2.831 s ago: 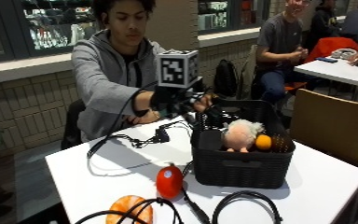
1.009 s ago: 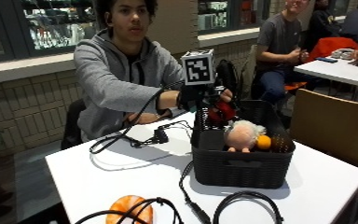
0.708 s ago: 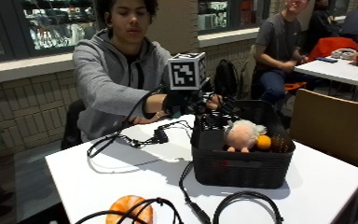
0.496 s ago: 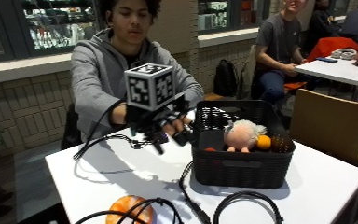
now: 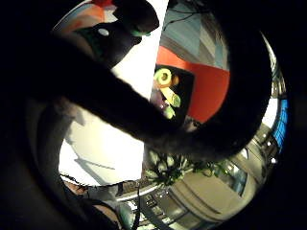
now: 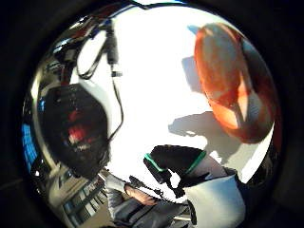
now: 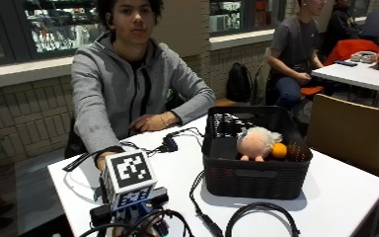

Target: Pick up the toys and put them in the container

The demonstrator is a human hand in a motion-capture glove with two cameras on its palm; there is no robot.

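Note:
My gloved right hand hangs low over the front left of the white table, fingers loosely curved and holding nothing. Right under it, in the thumb side palm view, an orange and white toy lies on the table, apart from the hand. In the outside view the hand hides this toy. The black basket stands to the right of the hand, holding a white-haired doll and an orange ball. The thumb side palm view shows something red inside the basket.
Black cables run across the table between the person and the basket. A cable loop lies in front of the basket. The person's bare left hand rests on the table's far side. A wooden chair stands to the right.
The red toy that stood on the table went into the basket with my hand. The hand then swung back left and came down over the orange toy at the front.

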